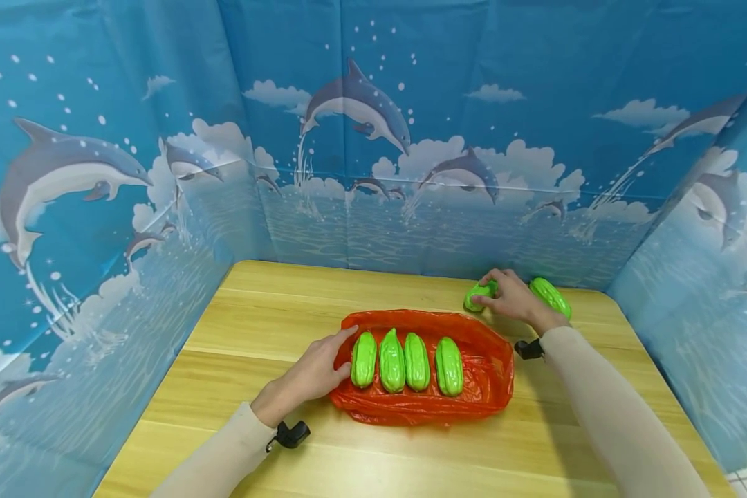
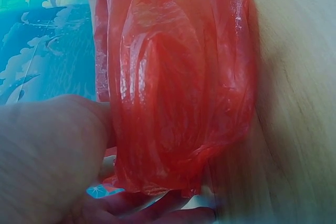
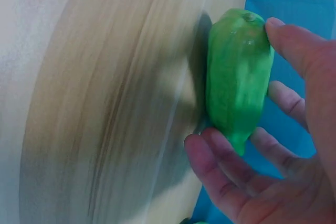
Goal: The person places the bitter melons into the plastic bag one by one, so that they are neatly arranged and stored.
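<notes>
A red plastic bag (image 1: 485,387), spread wide at the top, lies on the wooden table with several green bitter melons side by side inside, one of them (image 1: 449,366) set slightly apart. At the bag's left end my left hand (image 1: 308,370) holds the edge, its fingers curving round the plastic in the left wrist view (image 2: 152,205). Farther back, my right hand (image 1: 513,297) grips another bitter melon (image 3: 239,72) lengthwise, thumb at its blunt end and fingers around its pointed tip. Beyond that wrist lies one more bitter melon (image 1: 550,297).
The wooden table (image 1: 268,304) meets a blue dolphin-print curtain (image 1: 373,228) at its back edge and on both sides. Each wrist wears a small black camera mount, such as the left one (image 1: 291,434).
</notes>
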`<action>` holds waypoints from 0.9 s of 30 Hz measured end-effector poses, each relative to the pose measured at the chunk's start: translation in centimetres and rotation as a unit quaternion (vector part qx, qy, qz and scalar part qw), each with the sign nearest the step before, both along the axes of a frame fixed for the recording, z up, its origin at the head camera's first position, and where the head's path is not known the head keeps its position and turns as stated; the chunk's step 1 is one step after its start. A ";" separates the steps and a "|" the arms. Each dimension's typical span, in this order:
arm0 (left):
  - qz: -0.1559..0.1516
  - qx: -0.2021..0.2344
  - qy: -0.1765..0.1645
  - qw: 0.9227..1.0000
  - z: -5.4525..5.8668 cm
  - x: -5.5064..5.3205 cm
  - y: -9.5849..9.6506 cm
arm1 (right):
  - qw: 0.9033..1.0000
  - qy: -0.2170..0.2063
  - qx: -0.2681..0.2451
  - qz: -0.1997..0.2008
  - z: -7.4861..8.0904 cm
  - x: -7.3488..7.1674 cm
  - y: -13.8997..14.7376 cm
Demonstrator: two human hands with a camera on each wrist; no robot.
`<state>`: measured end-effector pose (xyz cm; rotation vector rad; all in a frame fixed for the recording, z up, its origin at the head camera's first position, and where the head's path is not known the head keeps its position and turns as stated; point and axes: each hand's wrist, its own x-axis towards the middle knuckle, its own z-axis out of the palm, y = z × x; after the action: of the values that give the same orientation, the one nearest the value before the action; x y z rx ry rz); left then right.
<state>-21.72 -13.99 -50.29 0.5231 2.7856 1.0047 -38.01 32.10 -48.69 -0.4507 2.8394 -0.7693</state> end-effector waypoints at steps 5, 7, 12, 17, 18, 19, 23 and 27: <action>0.000 0.002 -0.001 1.000 -0.1 0.1 0.0 | 1.000 0.007 0.008 0.003 -0.3 0.2 -0.2; 0.001 0.002 -0.002 1.000 -0.2 0.0 0.0 | 1.000 0.009 0.012 0.006 -0.4 0.3 -0.3; 0.004 0.002 -0.004 1.000 -0.3 -0.1 0.0 | 1.000 0.012 0.008 0.004 -0.5 0.3 -0.4; 0.003 0.003 -0.007 1.000 -0.3 -0.3 0.0 | 1.000 0.014 0.004 -0.001 -0.6 0.3 -0.3; 0.003 0.004 -0.007 1.000 -0.3 -0.3 0.0 | 1.000 0.014 0.004 -0.001 -0.6 0.3 -0.3; 0.003 0.005 -0.007 1.000 -0.3 -0.3 -0.1 | 1.000 0.013 0.003 -0.002 -0.6 0.4 -0.4; 0.005 0.004 -0.006 1.000 -0.3 -0.3 -0.1 | 1.000 0.012 -0.001 -0.001 -0.7 0.4 -0.4; 0.004 0.002 -0.006 1.000 -0.3 -0.2 -0.1 | 1.000 0.014 -0.006 -0.004 -0.7 0.5 -0.5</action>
<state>-21.95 -14.08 -50.61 0.5047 2.7782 1.0131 -37.54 31.63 -49.35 -0.4564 2.8645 -0.7881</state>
